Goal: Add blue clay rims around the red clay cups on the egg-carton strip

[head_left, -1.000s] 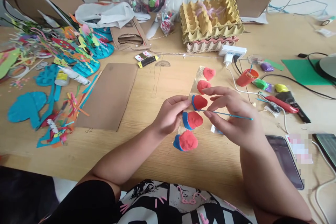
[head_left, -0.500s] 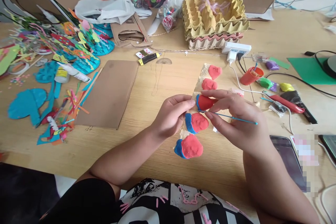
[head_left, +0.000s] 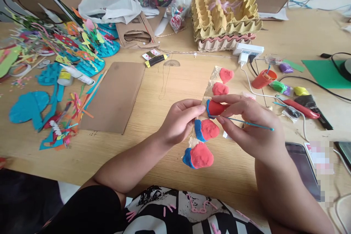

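Note:
A strip cut from an egg carton (head_left: 215, 73) runs at a slant in front of me, with several cups covered in red clay (head_left: 210, 130). Blue clay (head_left: 199, 130) edges the left side of the three nearest cups; the two far ones show only red. My left hand (head_left: 182, 119) grips the strip's left side, thumb by the blue edge of the middle cup. Between the thumb and fingers of my right hand (head_left: 244, 120) is a thin blue stick (head_left: 251, 124), its tip at the lower blue edge of that cup. Some right fingers rest on the red clay there.
Stacked egg trays (head_left: 225, 25) stand at the back, near a white power strip (head_left: 249, 49). An orange cup (head_left: 263, 79), clay lumps and a phone (head_left: 301, 168) lie to the right. Left are a cardboard sheet (head_left: 112, 98), glue bottles (head_left: 78, 75) and colourful paper crafts (head_left: 79, 44).
The whole view has shifted slightly. Both hands keep their hold on the strip and the stick, and the stick's tip stays at the middle cup's blue edge.

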Tool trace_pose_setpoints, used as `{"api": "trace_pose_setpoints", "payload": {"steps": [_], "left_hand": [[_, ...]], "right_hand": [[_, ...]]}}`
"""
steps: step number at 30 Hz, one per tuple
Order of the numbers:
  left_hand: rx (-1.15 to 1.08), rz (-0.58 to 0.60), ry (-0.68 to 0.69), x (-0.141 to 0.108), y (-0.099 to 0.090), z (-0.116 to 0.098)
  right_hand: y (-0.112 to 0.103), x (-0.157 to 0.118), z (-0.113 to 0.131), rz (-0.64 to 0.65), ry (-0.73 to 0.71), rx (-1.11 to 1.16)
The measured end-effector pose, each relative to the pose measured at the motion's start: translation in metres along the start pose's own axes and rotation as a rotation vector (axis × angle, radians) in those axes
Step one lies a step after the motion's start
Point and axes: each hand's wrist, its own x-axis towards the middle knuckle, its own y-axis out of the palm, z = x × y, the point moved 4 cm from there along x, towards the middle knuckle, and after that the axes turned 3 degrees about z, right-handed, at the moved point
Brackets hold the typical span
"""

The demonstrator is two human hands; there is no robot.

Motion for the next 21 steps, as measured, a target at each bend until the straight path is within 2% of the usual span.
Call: {"api": "trace_pose_setpoints", "payload": {"steps": [6, 16, 21], "left_hand": [[0.035, -0.054, -0.01, -0.0026, -0.0016, 0.0006], [0.014, -0.04, -0.01, 0.001, -0.0041, 0.0036], [-0.02, -0.064, 0.007, 0.0005, -0.0063, 0.0045]], "right_hand": [[0.002, -0.0011, 0.0024, -0.037, -0.012, -0.05], [0.002, -0.002, -0.0003, -0.031, 0.035, -0.023], [0.0038, -0.0005, 0.0, -0.043, -0.006, -0.053]]}}
